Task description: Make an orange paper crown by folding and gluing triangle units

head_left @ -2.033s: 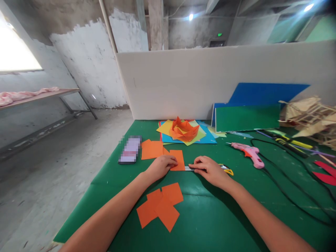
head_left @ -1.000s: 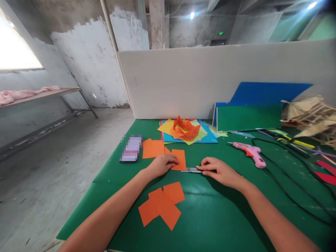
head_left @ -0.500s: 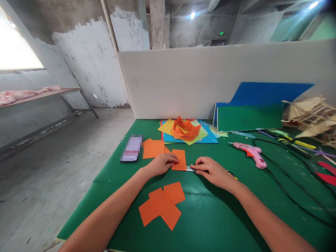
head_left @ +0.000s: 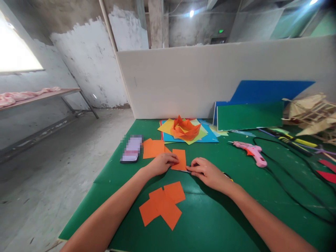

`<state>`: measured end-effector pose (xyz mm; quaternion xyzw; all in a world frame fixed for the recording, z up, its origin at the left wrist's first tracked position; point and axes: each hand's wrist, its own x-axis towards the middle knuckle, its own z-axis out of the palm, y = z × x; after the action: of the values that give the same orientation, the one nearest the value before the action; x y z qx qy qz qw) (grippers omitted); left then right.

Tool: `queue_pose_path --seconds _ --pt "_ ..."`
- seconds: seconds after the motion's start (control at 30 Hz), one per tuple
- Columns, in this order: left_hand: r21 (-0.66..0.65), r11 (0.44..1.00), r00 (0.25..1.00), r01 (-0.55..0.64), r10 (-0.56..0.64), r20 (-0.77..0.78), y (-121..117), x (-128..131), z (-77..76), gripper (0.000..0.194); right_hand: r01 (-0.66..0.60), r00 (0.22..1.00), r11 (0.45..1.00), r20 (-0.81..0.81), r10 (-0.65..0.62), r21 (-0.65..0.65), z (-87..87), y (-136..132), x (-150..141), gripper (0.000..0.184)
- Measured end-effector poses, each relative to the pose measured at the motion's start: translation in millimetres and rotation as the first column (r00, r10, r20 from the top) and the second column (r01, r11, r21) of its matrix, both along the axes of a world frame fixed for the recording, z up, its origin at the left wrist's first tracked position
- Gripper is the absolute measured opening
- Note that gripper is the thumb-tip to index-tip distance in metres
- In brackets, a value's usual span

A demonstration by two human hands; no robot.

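Note:
My left hand (head_left: 164, 163) presses its bunched fingers on the left side of a folded orange paper (head_left: 180, 159) lying on the green tabletop. My right hand (head_left: 206, 170) is closed round a utility knife (head_left: 228, 176). Its yellow and black end shows behind the wrist; the fingers cover most of the rest. The blade lies low along the paper's near edge, partly hidden by it. Close in front of me, several orange paper squares (head_left: 163, 206) overlap in a loose fan. More orange squares (head_left: 153, 149) lie beyond my left hand.
A phone (head_left: 131, 148) lies at the left edge. At the back, an orange folded paper ring (head_left: 185, 128) sits on coloured sheets. To the right are a pink glue gun (head_left: 250, 153) with a black cord, green and blue boards (head_left: 249, 115), and a wooden stick model (head_left: 315, 117).
My right hand has moved slightly left, bringing the knife blade in along the paper's near edge, where less of it shows. My left hand stays in place on the paper.

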<state>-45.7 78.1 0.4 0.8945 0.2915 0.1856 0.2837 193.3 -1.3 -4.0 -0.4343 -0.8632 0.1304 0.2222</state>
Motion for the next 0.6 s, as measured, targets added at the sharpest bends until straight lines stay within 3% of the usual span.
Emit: queue_pose_path --seconds 0.27,0.43,0.53,0.6 --pt "0.002 1.0 1.0 -0.003 0.003 -0.003 0.8 0.1 -0.8 0.028 0.015 1.0 0.999 -0.01 -0.016 -0.039 2.7 -2.2 -2.5 0.027" --pt "-0.011 1.0 1.0 0.002 -0.002 0.005 3.3 -0.7 -1.9 0.027 -0.101 0.993 0.983 -0.074 0.091 -0.153 9.7 -5.9 4.1 0.028" --pt "-0.021 1.0 1.0 -0.013 0.013 0.005 1.8 -0.6 -0.7 0.027 -0.054 0.988 0.976 -0.155 0.021 -0.209 15.3 -4.3 24.5 0.029" --pt "-0.017 0.999 0.999 -0.043 0.043 0.003 -1.6 0.4 0.2 0.024 0.059 0.982 0.979 -0.164 -0.092 -0.195 15.2 0.3 44.5 0.03"
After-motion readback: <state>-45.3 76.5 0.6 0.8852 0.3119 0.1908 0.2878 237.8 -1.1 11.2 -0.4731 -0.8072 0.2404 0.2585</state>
